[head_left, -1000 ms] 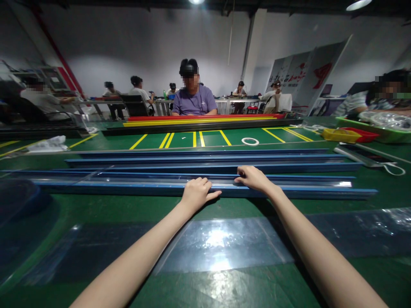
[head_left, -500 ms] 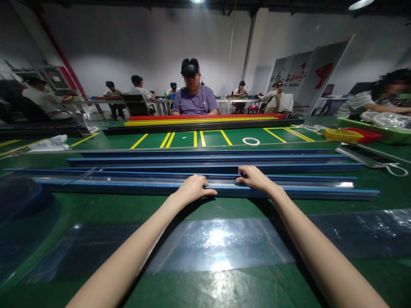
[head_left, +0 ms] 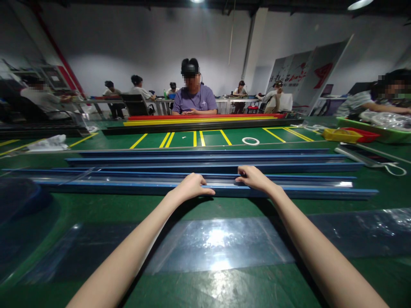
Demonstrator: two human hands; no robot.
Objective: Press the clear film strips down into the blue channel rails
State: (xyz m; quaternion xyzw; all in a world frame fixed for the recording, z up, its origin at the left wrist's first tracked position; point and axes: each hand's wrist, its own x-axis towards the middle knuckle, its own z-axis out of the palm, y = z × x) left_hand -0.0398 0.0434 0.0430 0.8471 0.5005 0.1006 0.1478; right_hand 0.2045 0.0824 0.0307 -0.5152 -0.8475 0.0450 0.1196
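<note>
Several long blue rails lie side by side across the green table. My left hand (head_left: pixel 192 186) grips the nearest blue rail (head_left: pixel 112 187) near its middle, fingers curled over its top and thumb along its front. A hand's width to the right, my right hand (head_left: pixel 253 177) is closed on the same rail, fingertips hooked over its far edge. A thin clear film strip (head_left: pixel 321 183) lies along the rail's top. In front of my forearms a clear plastic sheet (head_left: pixel 218 244) lies flat on the table.
More blue rails (head_left: pixel 205 160) lie behind. Red, yellow and black rails (head_left: pixel 199 120) lie farther back before a seated person in a purple shirt. A white tape ring (head_left: pixel 250 141), yellow and red trays (head_left: pixel 345 135) and a green bin (head_left: pixel 382 133) sit right.
My left hand slid slightly left along the rail and closed more tightly over it. My right hand stayed in place.
</note>
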